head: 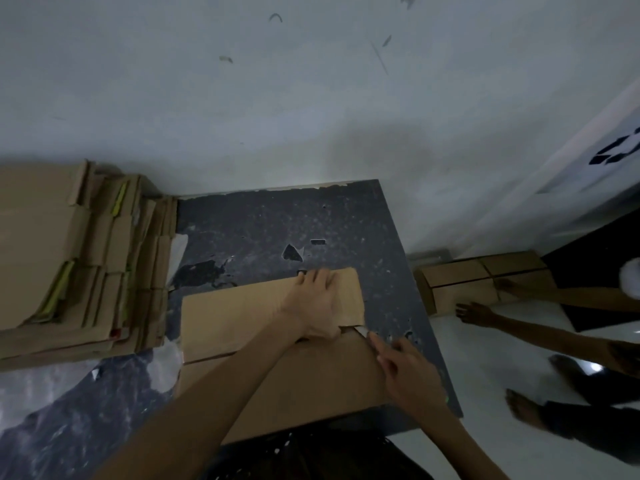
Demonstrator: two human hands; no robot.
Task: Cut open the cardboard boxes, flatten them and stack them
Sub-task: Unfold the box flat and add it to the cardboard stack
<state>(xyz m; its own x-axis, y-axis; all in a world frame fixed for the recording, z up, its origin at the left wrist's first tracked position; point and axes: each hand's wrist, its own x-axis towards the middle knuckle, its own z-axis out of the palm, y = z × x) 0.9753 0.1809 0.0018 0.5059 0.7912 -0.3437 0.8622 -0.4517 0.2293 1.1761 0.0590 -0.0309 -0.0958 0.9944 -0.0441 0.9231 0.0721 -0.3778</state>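
**Cutter in the box's right edge, left palm on the flap**

Nearest us, the cardboard box (277, 379) lies on the dark counter (277, 220), with its right edge close to the counter's right rim. Our right hand (407, 370) is curled round a cutter (365, 332), whose pale blade sits in a slit at that right edge. Just beyond the slit, our left hand (317, 303) lies spread with straight fingers, pressing down the far flap.

Left of the box we see a clear plastic sheet (41, 393) over the counter's near left corner. Past the flap, a stretch of chipped dark counter runs to the wall (311, 98).

At far left a stack of flattened cardboard (52, 254) stands tall against the wall. To the right, down on the white floor (485, 362), another person's hands (474, 313) reach a second box (457, 275).
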